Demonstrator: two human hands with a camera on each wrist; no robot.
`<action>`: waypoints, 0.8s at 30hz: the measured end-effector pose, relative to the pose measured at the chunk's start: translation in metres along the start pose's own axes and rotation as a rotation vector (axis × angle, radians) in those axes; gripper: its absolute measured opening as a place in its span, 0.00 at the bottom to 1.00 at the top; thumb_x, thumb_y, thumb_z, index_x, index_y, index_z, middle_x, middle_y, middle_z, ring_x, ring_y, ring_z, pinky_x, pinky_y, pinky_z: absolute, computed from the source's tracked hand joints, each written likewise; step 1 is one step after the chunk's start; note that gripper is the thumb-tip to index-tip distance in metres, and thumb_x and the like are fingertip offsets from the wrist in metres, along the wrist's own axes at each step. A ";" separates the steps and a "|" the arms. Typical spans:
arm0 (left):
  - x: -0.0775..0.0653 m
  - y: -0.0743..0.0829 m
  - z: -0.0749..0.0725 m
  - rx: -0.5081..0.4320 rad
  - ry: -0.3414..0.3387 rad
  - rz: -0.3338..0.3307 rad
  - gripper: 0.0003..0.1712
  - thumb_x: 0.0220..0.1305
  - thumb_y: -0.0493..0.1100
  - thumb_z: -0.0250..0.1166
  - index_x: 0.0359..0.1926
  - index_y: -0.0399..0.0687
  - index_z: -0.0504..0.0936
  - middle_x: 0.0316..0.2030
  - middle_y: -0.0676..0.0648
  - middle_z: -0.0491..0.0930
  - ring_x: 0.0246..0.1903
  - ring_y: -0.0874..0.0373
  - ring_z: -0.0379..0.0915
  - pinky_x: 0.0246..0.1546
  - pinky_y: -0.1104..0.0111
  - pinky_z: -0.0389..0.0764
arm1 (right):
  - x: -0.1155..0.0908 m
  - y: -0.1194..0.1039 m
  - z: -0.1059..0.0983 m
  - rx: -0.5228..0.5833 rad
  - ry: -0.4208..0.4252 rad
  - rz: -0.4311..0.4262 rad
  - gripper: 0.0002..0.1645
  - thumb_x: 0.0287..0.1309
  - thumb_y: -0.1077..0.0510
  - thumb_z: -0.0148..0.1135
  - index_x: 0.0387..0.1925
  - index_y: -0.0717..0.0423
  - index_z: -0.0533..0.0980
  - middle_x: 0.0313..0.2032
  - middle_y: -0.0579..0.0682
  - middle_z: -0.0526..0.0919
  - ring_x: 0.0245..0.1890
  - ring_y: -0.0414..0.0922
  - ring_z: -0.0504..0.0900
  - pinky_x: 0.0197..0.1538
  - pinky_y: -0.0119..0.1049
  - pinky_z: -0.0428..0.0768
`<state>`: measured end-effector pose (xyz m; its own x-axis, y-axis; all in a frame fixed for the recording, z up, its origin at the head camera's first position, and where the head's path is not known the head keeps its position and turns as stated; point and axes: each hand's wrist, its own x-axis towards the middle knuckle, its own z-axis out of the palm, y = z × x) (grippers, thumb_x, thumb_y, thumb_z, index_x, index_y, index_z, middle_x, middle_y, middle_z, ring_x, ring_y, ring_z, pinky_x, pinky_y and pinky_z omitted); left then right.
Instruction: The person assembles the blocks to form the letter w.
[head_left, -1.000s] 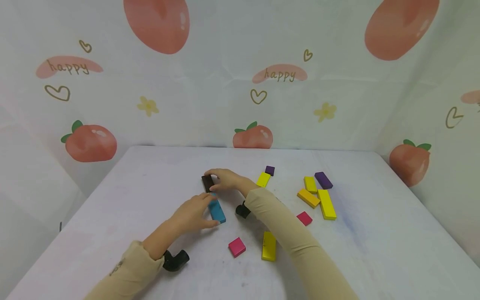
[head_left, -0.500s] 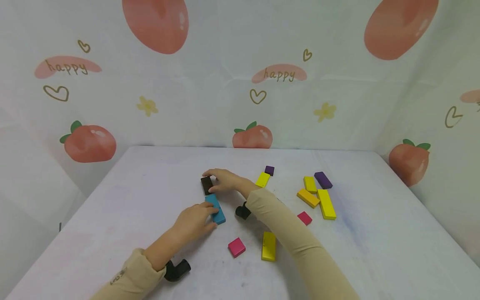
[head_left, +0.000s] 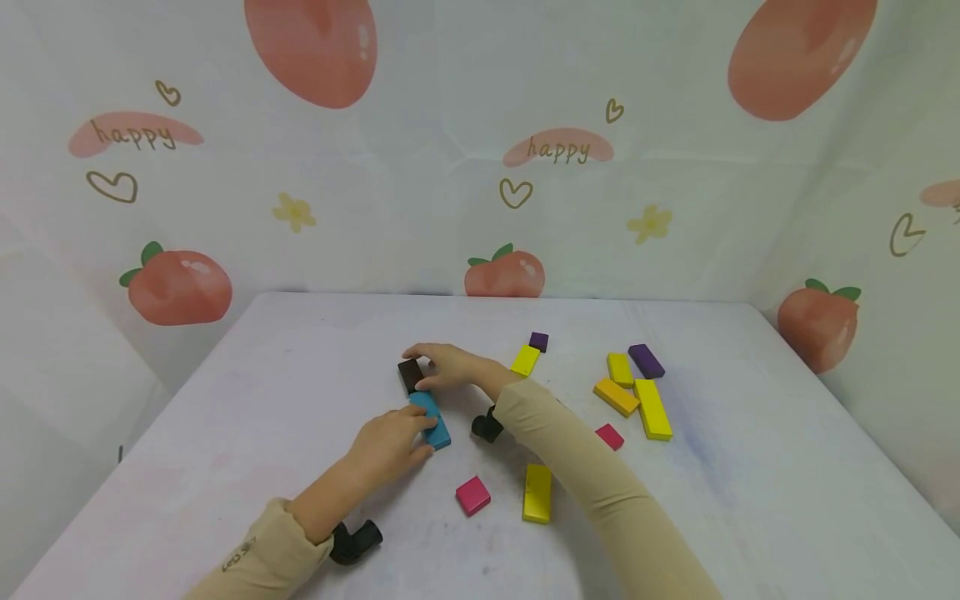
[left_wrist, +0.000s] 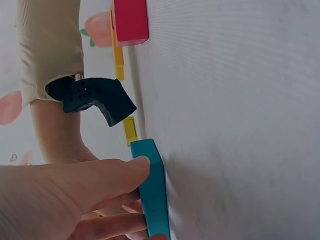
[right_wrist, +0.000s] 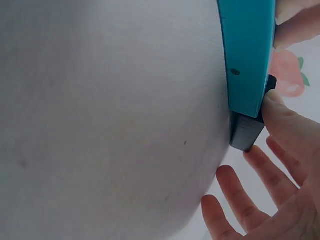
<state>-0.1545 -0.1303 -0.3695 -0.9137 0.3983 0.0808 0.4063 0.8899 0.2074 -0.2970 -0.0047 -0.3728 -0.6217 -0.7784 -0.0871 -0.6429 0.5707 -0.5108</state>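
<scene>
A blue block (head_left: 432,421) lies at the middle of the table; in the left wrist view the same blue block (left_wrist: 154,192) has the left thumb on its near end. My left hand (head_left: 386,446) grips it, fingers over the top and side. Against its far end sits a dark brown, nearly black block (head_left: 410,376). My right hand (head_left: 447,367) pinches this dark block (right_wrist: 246,132), with the thumb at its near end and a fingertip at the far end. The other right fingers spread loosely in the right wrist view.
A pink block (head_left: 473,496) and a yellow block (head_left: 537,493) lie nearer. To the right are another yellow block (head_left: 653,409), an orange block (head_left: 617,397) and a purple block (head_left: 647,361). Black wrist cameras (head_left: 356,542) jut below the sleeves. A printed cloth (head_left: 390,208) hangs behind.
My left hand has come down from above the blue block and taken hold of it. My right hand has drawn the dark block slightly nearer and left, against the blue block's end.
</scene>
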 end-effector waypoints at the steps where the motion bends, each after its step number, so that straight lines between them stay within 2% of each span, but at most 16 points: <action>1: 0.000 0.000 0.000 0.000 0.001 0.000 0.21 0.51 0.42 0.70 0.47 0.40 0.82 0.51 0.41 0.80 0.48 0.43 0.79 0.44 0.55 0.81 | -0.001 0.000 0.000 0.005 -0.004 0.004 0.31 0.61 0.58 0.59 0.64 0.57 0.62 0.64 0.54 0.69 0.62 0.49 0.71 0.64 0.39 0.71; 24: 0.001 -0.001 0.000 -0.015 0.021 0.008 0.19 0.51 0.41 0.71 0.46 0.39 0.83 0.47 0.43 0.81 0.43 0.46 0.80 0.39 0.57 0.82 | -0.003 0.001 0.000 0.027 -0.025 0.006 0.30 0.62 0.59 0.57 0.65 0.58 0.61 0.65 0.55 0.68 0.64 0.50 0.68 0.67 0.40 0.68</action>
<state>-0.1554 -0.1309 -0.3698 -0.9106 0.4003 0.1028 0.4133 0.8833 0.2215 -0.2960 -0.0018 -0.3736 -0.6140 -0.7815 -0.1110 -0.6269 0.5683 -0.5329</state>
